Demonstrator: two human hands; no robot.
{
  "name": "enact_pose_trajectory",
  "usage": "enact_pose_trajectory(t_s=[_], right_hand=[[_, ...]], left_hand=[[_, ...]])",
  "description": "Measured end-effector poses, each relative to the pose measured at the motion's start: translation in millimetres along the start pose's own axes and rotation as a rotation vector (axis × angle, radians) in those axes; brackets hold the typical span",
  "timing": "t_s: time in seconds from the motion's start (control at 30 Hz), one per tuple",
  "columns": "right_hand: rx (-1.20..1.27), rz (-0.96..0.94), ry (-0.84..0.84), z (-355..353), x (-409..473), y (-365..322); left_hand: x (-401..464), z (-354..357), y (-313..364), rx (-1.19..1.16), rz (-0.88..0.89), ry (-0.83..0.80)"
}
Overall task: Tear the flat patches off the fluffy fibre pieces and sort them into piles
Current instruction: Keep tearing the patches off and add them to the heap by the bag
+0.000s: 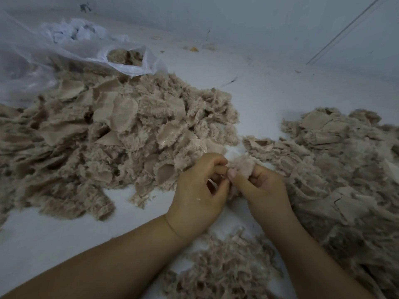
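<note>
Pinching one fluffy piece (240,167) between them, fingers (218,169) of both hands were clamped on it above the tabletop (259,87). Judgement: grip close to the patch seam, pull apart steadily. Left hand (194,195) and right hand (265,186) met knuckle to knuckle, forearms converging between the piles (108,130).

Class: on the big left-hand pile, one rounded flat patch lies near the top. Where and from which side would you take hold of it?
Probably pinch the rounded flat patch at its free curved right edge, coming from above right: that edge lies exposed over the fluff, while its left side runs under neighbouring pieces.
</note>
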State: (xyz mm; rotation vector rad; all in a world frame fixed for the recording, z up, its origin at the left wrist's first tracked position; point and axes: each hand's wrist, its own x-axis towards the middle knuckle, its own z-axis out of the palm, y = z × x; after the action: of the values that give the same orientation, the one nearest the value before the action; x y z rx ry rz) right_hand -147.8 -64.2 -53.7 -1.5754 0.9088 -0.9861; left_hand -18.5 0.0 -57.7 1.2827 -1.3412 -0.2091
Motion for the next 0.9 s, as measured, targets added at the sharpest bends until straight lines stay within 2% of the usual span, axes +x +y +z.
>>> enact_pose_trajectory(t_s=[0.13, 0.33, 0.47, 0.67, 0.9], right_hand=[[-0.046, -0.001, 0.053, -1.9, 2.2, 3.2], [0.059, 0.102, -0.001, -2.6, 4.3, 7.4], [0.114, 0.072, 0.007, -2.7, 3.3, 4.0], [0.018, 0.055, 0.012, -1.2, 2.0, 3.9], [0.011, 0.084, -0.009, -0.2, 2.1, 3.9]], left_hand=[[1.2, -2.2, -1.6, -0.147, -0.105, 0.042], [3.9, -5.2, 1.2, -0.322, -0.21, 0.117], [4.1, -4.8, 2.7, -0.283, -0.19, 0.1], [-0.2, -3.3, 3.2, -0.199, -0.117, 0.048], [9.6, -5.7, -6.3, -0.381, -0.418, 0.124]])
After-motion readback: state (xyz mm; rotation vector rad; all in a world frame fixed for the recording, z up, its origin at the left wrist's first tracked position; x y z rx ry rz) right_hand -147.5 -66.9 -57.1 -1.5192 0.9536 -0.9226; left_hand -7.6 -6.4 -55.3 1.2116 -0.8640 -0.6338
